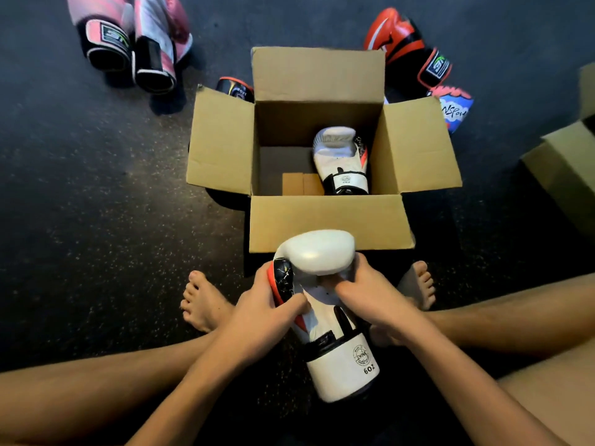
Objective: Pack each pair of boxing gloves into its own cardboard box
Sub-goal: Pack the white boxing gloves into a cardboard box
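Observation:
An open cardboard box [325, 222] stands on the dark floor in front of me, all flaps spread. Inside, against its right wall, lies a white boxing glove [338, 156] with black and orange trim, cuff toward me. Its matching white glove [322, 252] is just below the box's near flap, held in both hands. My left hand [267, 310] grips its black and orange thumb side. My right hand [370, 291] grips the palm side, fingers curled under the padding.
A pink and white pair of gloves [128, 40] lies at the far left. A red and black glove [409, 49] and a blue one [454, 107] lie behind the box's right flap, another cuff [233, 88] behind the left. A second cardboard box [566, 162] stands at the right edge. My bare feet flank the box.

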